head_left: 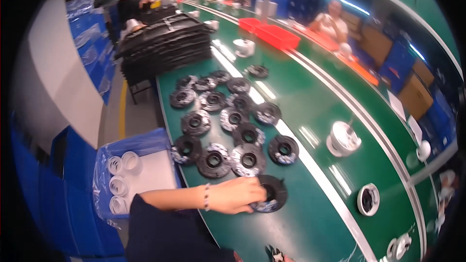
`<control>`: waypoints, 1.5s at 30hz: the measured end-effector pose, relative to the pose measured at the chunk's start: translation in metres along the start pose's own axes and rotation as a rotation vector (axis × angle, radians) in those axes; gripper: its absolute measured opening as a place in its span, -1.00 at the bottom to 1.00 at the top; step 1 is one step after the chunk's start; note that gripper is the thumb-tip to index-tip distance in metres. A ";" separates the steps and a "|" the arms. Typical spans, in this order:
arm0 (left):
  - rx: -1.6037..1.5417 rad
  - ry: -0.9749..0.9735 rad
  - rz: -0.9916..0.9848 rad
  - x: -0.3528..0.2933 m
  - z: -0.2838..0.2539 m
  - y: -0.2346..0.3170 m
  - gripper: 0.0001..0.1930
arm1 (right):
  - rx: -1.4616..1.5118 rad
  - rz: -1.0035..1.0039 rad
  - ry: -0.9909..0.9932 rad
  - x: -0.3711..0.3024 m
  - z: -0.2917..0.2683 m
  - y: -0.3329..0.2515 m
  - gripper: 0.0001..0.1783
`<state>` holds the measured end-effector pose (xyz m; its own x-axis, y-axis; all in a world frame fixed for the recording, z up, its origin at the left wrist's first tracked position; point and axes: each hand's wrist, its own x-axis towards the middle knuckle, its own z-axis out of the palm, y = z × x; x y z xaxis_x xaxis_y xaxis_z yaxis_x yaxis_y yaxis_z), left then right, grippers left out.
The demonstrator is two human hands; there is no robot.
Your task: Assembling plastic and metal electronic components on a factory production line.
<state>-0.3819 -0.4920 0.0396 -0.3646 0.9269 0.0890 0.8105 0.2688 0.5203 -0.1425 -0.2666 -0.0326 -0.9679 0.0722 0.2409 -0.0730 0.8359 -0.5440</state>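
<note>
Black round part [278, 195], lower centre of the frame, is on or just above the green table [233, 223], its left side pinched by the left hand [238, 195], likely for steadiness. Its hollow centre faces up; being round, it has no long axis. Similar black parts [228, 119] lie above, probably spread for easy picking. The right hand [289, 259], cropped at the bottom edge, I cannot tell.

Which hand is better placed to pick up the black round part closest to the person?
Probably the left hand: its fingers reach the black round part. What seems to be the right hand barely shows at the lower edge, farther from that part, beside a dark tool.
</note>
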 end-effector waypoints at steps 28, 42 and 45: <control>0.324 1.265 -0.989 -0.242 0.136 -0.053 -0.71 | -0.232 -0.189 -0.038 0.025 0.006 0.014 -0.37; 0.250 0.668 -0.428 -0.094 0.200 -0.447 -0.55 | -0.410 -0.253 -0.271 0.115 0.059 -0.033 -0.30; 0.100 0.461 0.010 0.064 0.221 -0.398 -0.54 | -0.243 -0.330 -0.108 0.087 0.072 -0.064 -0.20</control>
<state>-0.6265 -0.4818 -0.3493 -0.5034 0.7227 0.4737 0.8472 0.3051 0.4349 -0.2396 -0.3528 -0.0351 -0.9228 -0.2673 0.2776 -0.3368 0.9095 -0.2439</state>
